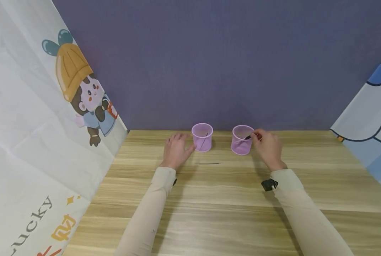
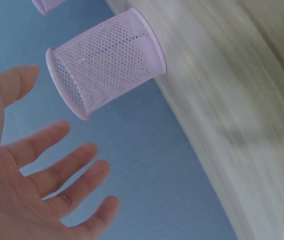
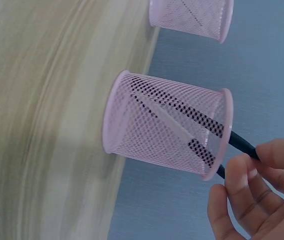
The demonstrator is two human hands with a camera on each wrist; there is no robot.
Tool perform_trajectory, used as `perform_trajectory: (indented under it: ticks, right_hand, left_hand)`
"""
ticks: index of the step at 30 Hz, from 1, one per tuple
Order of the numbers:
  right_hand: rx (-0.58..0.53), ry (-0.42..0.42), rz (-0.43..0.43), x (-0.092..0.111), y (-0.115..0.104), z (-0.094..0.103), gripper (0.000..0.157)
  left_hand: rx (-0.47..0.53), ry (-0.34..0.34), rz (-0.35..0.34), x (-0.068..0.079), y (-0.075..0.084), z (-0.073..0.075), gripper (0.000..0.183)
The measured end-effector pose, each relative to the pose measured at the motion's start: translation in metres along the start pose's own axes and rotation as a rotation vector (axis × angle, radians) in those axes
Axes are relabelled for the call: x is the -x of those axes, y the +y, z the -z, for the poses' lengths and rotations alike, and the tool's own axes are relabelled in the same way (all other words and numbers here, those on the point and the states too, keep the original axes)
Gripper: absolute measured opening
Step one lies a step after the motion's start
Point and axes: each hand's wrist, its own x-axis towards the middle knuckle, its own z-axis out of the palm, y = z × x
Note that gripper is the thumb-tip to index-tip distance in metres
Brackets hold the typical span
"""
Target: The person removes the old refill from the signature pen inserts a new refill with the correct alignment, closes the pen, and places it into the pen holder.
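Note:
Two pink mesh pen holders stand upright on the table. My right hand (image 1: 268,147) is at the rim of the right pen holder (image 3: 167,125), its thumb and fingertips pinching the upper end of a black pen (image 3: 243,145) that leans inside. A second pen (image 3: 221,172), pale in the middle with dark ends, also leans in that holder, close to my fingers. My left hand (image 1: 176,150) is beside the left pen holder (image 1: 202,144), fingers spread and holding nothing. Inside the left holder leans a thin dark stick (image 1: 204,141). Another thin black stick (image 1: 208,163) lies flat in front of the holders.
The wooden table (image 1: 209,220) ends at a dark blue-grey panel (image 1: 209,64) just behind the holders. A white printed sheet (image 1: 27,124) hangs on the left, and another printed sheet (image 1: 363,131) on the right.

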Motion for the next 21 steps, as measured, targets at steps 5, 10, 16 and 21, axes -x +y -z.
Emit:
perform_trajectory:
  ticks: [5,10,16,21]
  right_hand:
    - [-0.005,-0.038,-0.001,0.0011,0.0023,-0.0014,0.017]
    - [-0.005,-0.081,-0.019,0.0029,0.0045,-0.0019,0.021]
    - [-0.011,-0.126,-0.048,0.0077,0.0052,0.0003,0.032]
    - [0.019,-0.124,-0.032,0.0102,0.0094,0.0034,0.035]
  left_hand:
    - [-0.003,-0.009,0.011,-0.0002,-0.0015,-0.0020,0.057]
    - [-0.035,-0.021,0.014,-0.0001,-0.0045,-0.0035,0.062]
    - [-0.061,-0.015,0.013,0.0005,-0.0077,-0.0020,0.066]
    - [-0.070,-0.011,0.009,-0.0002,-0.0097,-0.0021,0.070]
